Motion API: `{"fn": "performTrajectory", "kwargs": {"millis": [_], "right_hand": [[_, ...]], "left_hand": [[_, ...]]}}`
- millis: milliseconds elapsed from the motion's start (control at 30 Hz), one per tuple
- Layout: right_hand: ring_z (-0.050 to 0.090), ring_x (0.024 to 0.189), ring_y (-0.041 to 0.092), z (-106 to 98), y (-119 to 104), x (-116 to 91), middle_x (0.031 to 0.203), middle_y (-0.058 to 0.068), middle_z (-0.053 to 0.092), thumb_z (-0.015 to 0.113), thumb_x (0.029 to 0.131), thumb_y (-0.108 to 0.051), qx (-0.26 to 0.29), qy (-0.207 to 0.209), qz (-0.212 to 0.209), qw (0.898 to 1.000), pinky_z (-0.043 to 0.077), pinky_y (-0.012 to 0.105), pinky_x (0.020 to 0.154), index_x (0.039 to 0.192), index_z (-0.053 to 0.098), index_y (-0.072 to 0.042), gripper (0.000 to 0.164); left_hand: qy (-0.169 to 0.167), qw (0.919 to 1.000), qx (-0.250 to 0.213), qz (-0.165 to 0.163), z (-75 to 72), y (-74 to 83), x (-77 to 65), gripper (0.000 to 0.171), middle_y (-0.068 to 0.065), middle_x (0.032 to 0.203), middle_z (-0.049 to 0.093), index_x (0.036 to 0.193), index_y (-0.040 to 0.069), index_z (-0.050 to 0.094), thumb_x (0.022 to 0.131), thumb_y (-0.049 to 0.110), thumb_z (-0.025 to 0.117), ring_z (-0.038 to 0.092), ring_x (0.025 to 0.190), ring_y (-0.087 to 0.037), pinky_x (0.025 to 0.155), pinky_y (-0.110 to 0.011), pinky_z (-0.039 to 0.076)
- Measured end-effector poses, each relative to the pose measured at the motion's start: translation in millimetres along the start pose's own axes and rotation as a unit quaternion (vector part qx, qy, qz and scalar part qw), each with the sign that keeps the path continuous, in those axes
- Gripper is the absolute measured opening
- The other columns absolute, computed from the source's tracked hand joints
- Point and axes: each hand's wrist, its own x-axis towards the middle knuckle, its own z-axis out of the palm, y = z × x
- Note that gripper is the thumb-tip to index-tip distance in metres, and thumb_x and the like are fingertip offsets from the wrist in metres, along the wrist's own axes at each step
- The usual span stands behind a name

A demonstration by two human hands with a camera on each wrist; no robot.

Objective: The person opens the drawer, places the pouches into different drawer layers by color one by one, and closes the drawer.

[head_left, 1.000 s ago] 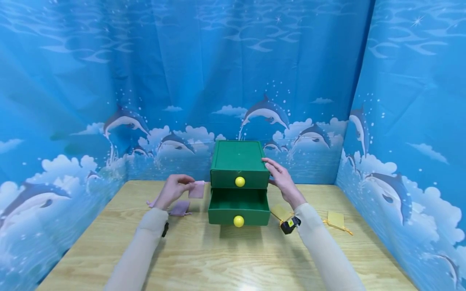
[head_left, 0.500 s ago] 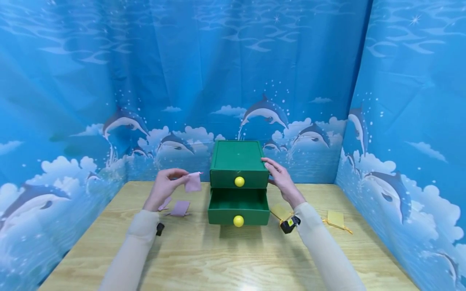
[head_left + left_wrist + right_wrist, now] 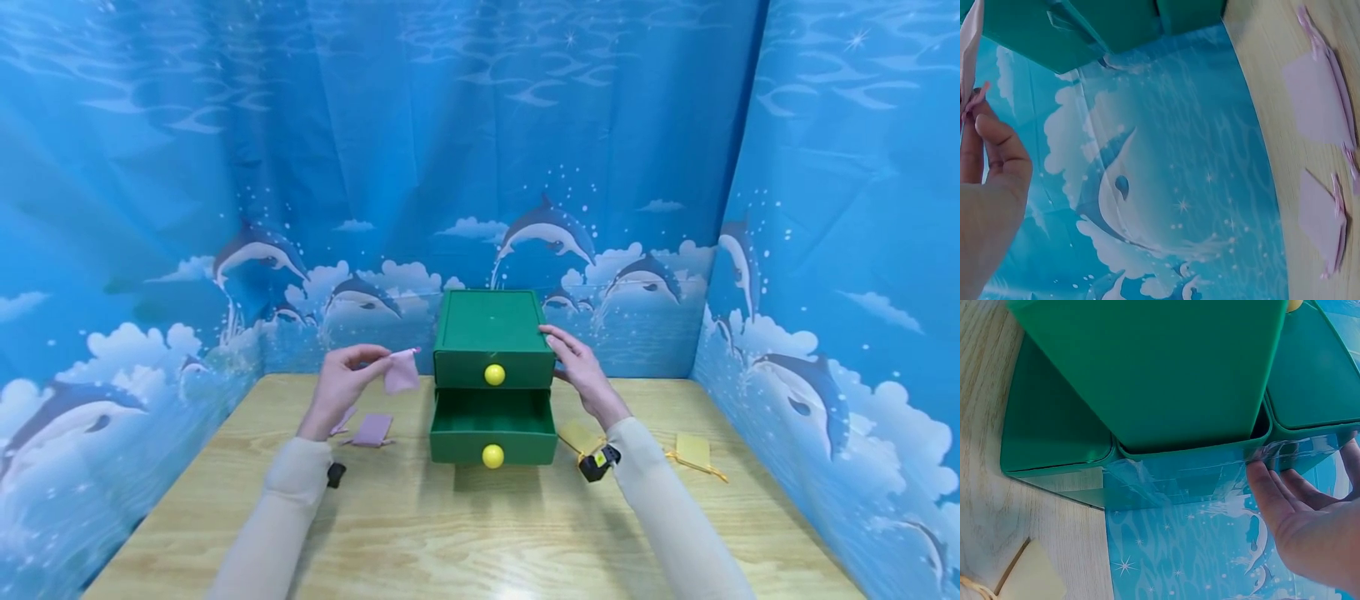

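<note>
My left hand (image 3: 347, 387) pinches a small pink drawstring pouch (image 3: 402, 372) by its gathered top, and the pouch hangs above the table left of a green drawer cabinet (image 3: 491, 321). In the left wrist view the pouch (image 3: 969, 47) is cut off by the frame's edge. Against the upper right side of the cabinet rests my right hand (image 3: 581, 371), its fingers (image 3: 1269, 494) touching the side wall in the right wrist view. A drawer with a yellow knob (image 3: 492, 456) is pulled out below the upper, pushed-in drawer (image 3: 457, 369); what I see of its inside is bare.
Two more pink pouches (image 3: 1319, 100) lie on the table left of the cabinet, one partly behind my left wrist in the head view. On the right lie two yellow drawstring pouches, one farther out (image 3: 692, 452) and one near my right wrist (image 3: 580, 436). A dolphin-print curtain (image 3: 390, 167) surrounds the table.
My left hand has lifted the pink pouch and moved slightly left, then barely shifted while the pouch swung a little. The right hand and the drawers have stayed put.
</note>
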Motion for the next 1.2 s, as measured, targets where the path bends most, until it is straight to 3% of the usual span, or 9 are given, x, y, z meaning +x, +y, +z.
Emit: {"fn": "performTrajectory", "kwargs": {"millis": [233, 500, 600, 767, 900, 1067, 1200], "right_hand": [[0.028, 0.147, 0.035, -2.7, -1.4, 0.7, 0.162, 0.006, 0.024, 0.039, 0.106, -0.037, -0.001, 0.002, -0.004, 1.0, 0.035, 0.057, 0.112, 0.151, 0.039, -0.022, 0.047], [0.028, 0.147, 0.035, -2.0, -1.7, 0.6, 0.162, 0.006, 0.024, 0.04, 0.106, -0.036, 0.001, -0.002, -0.002, 1.0, 0.035, 0.057, 0.112, 0.151, 0.039, -0.021, 0.047], [0.027, 0.147, 0.035, -0.8, -1.4, 1.0, 0.162, 0.006, 0.024, 0.04, 0.106, -0.036, 0.001, -0.003, -0.002, 1.0, 0.035, 0.057, 0.112, 0.151, 0.039, -0.021, 0.047], [0.028, 0.147, 0.035, -0.8, -1.1, 1.3, 0.162, 0.006, 0.025, 0.04, 0.106, -0.036, 0.0, 0.001, -0.001, 1.0, 0.035, 0.057, 0.112, 0.15, 0.04, -0.021, 0.047], [0.028, 0.147, 0.034, -0.3, -1.0, 1.8, 0.162, 0.005, 0.025, 0.04, 0.106, -0.036, 0.002, 0.002, -0.001, 1.0, 0.036, 0.057, 0.112, 0.15, 0.04, -0.022, 0.046], [0.029, 0.146, 0.034, 0.4, -0.4, 2.2, 0.162, 0.005, 0.025, 0.04, 0.106, -0.036, 0.007, 0.003, 0.001, 1.0, 0.037, 0.056, 0.112, 0.15, 0.04, -0.022, 0.046], [0.029, 0.147, 0.034, -0.2, 0.4, 2.3, 0.162, 0.005, 0.025, 0.04, 0.106, -0.036, 0.007, 0.004, 0.002, 1.0, 0.036, 0.056, 0.112, 0.15, 0.04, -0.022, 0.046]], "left_hand": [[0.032, 0.9974, -0.056, 0.033, 16.5, 8.1, -0.8, 0.03, 0.007, 0.093, 0.073, 0.107, 0.0, 0.073, 0.087, 0.021, 0.076, 0.066, 0.081, -0.009, 0.071, -0.023, 0.057], [0.03, 0.9931, -0.112, 0.015, 31.1, 15.5, -7.0, 0.029, 0.007, 0.093, 0.073, 0.109, -0.006, 0.07, 0.089, 0.014, 0.074, 0.067, 0.08, -0.006, 0.069, -0.021, 0.057], [0.033, 0.9928, -0.111, 0.029, 34.2, 14.8, -7.1, 0.029, 0.007, 0.093, 0.074, 0.108, -0.006, 0.07, 0.088, 0.015, 0.075, 0.068, 0.081, -0.007, 0.071, -0.022, 0.057], [0.017, 0.9931, -0.097, 0.064, 39.9, 21.4, -8.5, 0.025, 0.003, 0.094, 0.074, 0.105, -0.003, 0.073, 0.088, 0.016, 0.075, 0.066, 0.077, -0.012, 0.067, -0.023, 0.055], [-0.001, 0.9921, -0.092, 0.085, 44.8, 27.0, -10.6, 0.022, 0.001, 0.094, 0.074, 0.103, 0.0, 0.074, 0.089, 0.017, 0.074, 0.058, 0.065, -0.013, 0.057, -0.023, 0.046], [-0.027, 0.989, -0.11, 0.095, 53.3, 33.2, -12.8, 0.019, -0.01, 0.097, 0.073, 0.104, -0.001, 0.074, 0.089, 0.011, 0.072, 0.057, 0.066, -0.012, 0.056, -0.021, 0.044], [-0.046, 0.9896, -0.097, 0.095, 61.8, 41.4, -15.8, 0.017, -0.021, 0.099, 0.071, 0.104, -0.004, 0.073, 0.089, 0.003, 0.07, 0.056, 0.067, -0.017, 0.059, -0.02, 0.046]]}}
